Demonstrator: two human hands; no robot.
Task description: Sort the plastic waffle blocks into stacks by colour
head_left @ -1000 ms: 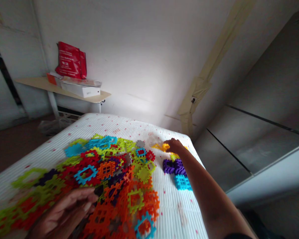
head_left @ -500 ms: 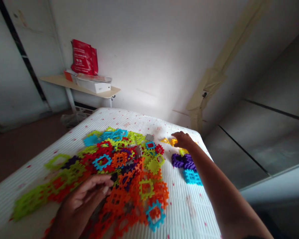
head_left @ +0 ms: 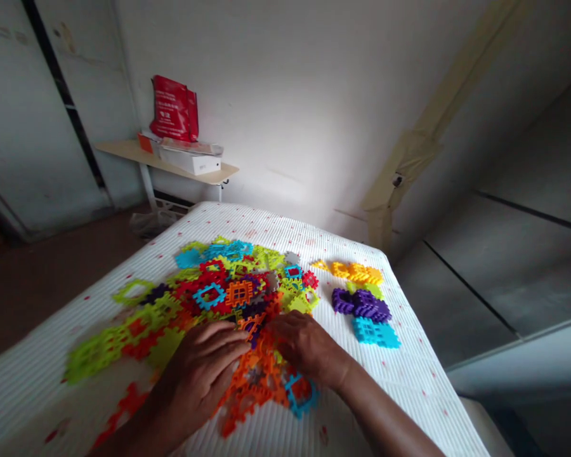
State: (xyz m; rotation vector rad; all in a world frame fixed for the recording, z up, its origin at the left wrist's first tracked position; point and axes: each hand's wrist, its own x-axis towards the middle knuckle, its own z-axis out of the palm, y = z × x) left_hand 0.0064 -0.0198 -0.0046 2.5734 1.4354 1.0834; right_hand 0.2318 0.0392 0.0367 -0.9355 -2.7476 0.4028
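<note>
A heap of flat, toothed plastic tiles in red, orange, green, blue and purple covers the middle of a white ribbed table. My left hand lies flat on the orange tiles at the near side of the heap, fingers spread. My right hand rests palm down beside it, its fingers curled onto the orange tiles. To the right lie sorted stacks: yellow tiles, purple tiles and blue tiles.
A wooden shelf against the far wall carries a red bag and a white box. The table's right edge drops off beside grey wall panels. Brown floor lies to the left.
My right hand left the yellow stack at the far right and came back to the near side of the heap. My left hand shifted right onto the orange tiles. The view swung slightly left.
</note>
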